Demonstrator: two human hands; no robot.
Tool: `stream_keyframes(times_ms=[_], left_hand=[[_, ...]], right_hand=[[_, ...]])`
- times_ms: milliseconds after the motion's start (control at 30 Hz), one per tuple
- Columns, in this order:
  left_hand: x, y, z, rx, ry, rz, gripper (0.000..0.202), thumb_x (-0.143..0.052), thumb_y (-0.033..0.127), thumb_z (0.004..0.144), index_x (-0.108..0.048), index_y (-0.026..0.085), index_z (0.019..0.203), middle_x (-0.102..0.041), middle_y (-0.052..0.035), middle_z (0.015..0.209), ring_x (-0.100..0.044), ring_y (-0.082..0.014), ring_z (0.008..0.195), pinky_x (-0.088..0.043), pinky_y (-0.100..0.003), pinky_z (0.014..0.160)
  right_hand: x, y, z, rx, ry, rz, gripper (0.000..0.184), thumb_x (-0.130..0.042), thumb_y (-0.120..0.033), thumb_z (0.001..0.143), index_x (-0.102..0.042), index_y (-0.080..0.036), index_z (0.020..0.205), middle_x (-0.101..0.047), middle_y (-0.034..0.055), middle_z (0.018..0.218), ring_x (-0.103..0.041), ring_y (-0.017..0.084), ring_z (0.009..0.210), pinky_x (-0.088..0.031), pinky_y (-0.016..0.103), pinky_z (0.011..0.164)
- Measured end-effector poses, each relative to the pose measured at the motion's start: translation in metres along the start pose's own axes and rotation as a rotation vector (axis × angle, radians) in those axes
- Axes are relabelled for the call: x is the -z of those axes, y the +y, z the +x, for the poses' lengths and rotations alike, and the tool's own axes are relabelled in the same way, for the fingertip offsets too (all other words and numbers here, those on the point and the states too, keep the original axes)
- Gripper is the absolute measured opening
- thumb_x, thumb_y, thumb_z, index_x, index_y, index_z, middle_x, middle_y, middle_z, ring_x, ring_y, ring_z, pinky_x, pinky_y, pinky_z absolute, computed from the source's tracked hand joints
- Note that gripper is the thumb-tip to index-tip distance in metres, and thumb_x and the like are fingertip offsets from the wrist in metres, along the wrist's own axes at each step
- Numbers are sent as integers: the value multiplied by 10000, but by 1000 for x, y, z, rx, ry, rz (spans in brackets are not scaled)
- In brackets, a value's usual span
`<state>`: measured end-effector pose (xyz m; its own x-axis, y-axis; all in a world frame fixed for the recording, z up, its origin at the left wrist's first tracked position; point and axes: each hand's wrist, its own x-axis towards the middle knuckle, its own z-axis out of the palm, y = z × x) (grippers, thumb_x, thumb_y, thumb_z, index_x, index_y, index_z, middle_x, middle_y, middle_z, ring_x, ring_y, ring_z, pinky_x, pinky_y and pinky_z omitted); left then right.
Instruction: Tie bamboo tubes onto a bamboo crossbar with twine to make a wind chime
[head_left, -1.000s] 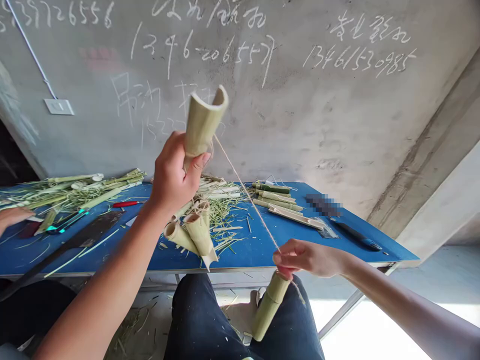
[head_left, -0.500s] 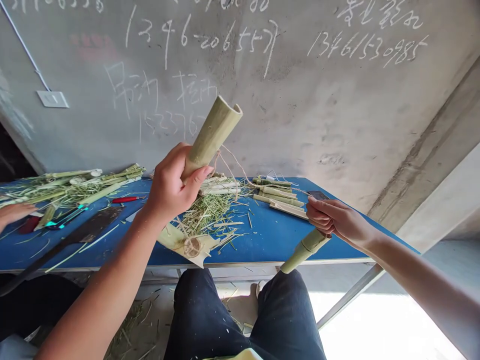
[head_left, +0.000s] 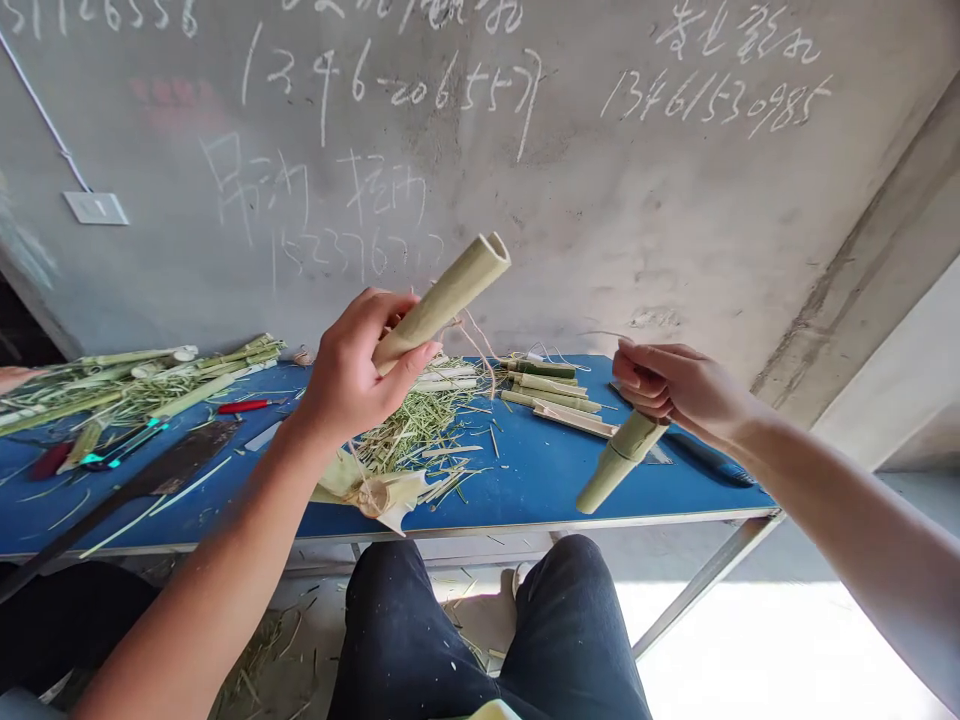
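Note:
My left hand (head_left: pixel 360 365) is shut around the lower end of a long pale-green bamboo tube (head_left: pixel 446 298), which points up and to the right with its cut end open. Thin twine (head_left: pixel 476 345) hangs in slack loops beside that tube. My right hand (head_left: pixel 664 380) is raised over the table's right side, fingers curled. A shorter bamboo tube (head_left: pixel 621 465) sits right under those fingers, tilted down to the left. Below my left forearm lie pale bamboo pieces tied with twine (head_left: pixel 373 493), on a heap of green shavings (head_left: pixel 420 425).
The blue worktable (head_left: pixel 517 490) holds trimmed bamboo sticks (head_left: pixel 544 388), a blue-handled knife (head_left: pixel 709 460), a dark machete (head_left: pixel 172 470) and a red-handled tool (head_left: pixel 244 406). A bundle of green stalks (head_left: pixel 142 385) lies at left, near another person's hand (head_left: pixel 11 378). My dark-trousered knees (head_left: pixel 487 630) sit below the table edge.
My right hand has risen from near the table's front edge to above its right side, taking the short tube along. The long tube has tilted further right, and the twine has gone from taut to slack.

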<state>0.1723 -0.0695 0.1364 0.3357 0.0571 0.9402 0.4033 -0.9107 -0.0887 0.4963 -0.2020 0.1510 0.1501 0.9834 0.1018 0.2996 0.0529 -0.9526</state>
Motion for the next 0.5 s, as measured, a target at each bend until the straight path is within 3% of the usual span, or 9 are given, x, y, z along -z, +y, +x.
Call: stream_keyframes(times_ms=[133, 233, 367, 500], left_hand=[[-8, 10, 0, -263, -84, 46, 341, -651, 181, 969, -557, 247, 1291, -728, -80, 1108, -703, -259, 996, -592, -409, 849], [-15, 19, 0, -425, -133, 142, 419, -626, 89, 936, -562, 266, 1310, -746, -73, 1137, -708, -267, 989, -581, -422, 847], [-20, 28, 1, -427, -160, 203, 345, -625, 97, 943, -606, 289, 1229, -760, -44, 1088, -705, -257, 935, -546, -416, 798], [-24, 32, 4, -450, -175, 246, 263, -584, 87, 977, -608, 293, 1139, -752, -19, 1034, -684, -235, 917, -517, -392, 785]], right_hand=[[2, -45, 10, 71, 111, -28, 465, -366, -346, 1123, -556, -201, 724, -187, -79, 583, -132, 98, 514, -92, 337, 544], [-7, -62, 14, 91, 25, -159, 405, -461, -369, 1092, -684, -179, 811, -157, -95, 554, -130, 94, 494, -102, 311, 499], [-21, -54, 9, 128, -198, -375, 428, -641, -614, 973, -734, -208, 875, -186, -101, 536, -168, 100, 472, -145, 288, 442], [-24, -36, 0, 207, -271, -597, 534, -728, -748, 832, -731, -217, 770, -247, -78, 566, -212, 97, 508, -138, 275, 457]])
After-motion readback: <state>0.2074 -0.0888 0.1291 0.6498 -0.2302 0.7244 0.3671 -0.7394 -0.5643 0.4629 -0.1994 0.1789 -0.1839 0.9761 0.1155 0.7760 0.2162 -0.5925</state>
